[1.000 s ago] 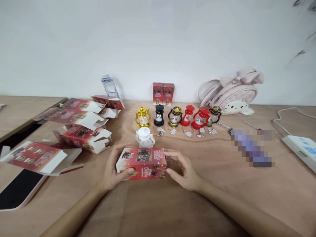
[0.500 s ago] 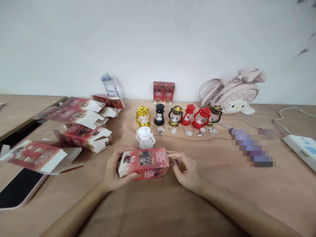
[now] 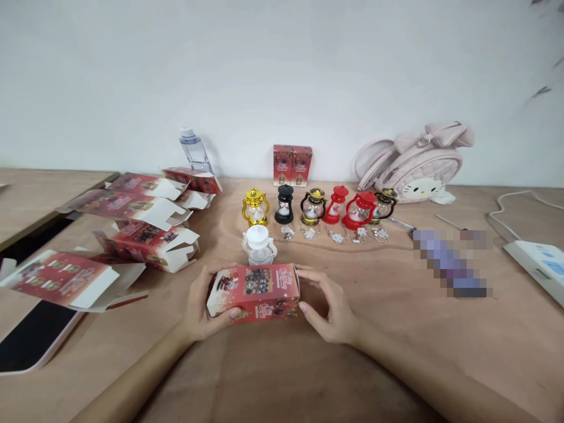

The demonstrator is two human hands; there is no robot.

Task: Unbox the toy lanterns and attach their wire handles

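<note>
A red printed cardboard box (image 3: 275,283) lies on its side between my hands, its long side across me. My left hand (image 3: 203,311) is closed round its left end, thumb along the front face. At the right end, my right hand (image 3: 331,305) has its fingertips against the far corner and its thumb at the near corner. Just behind the box stands a white mini lantern (image 3: 259,244). Farther back are a gold lantern (image 3: 255,207), a black lantern (image 3: 285,205), a bronze-black lantern (image 3: 313,207) and a red lantern (image 3: 360,211) among others in a row.
Several opened red boxes (image 3: 126,205) pile up at left, above a phone (image 3: 35,335). By the wall stand a bottle (image 3: 194,151), two small red boxes (image 3: 292,165) and a pink bag (image 3: 418,170). Small metal parts (image 3: 336,237) lie before the lanterns. A power strip (image 3: 540,261) is at right.
My right thumb has moved away from the fingers to the box's near corner, so that hand is spread wider at the end. The box has shifted slightly left.
</note>
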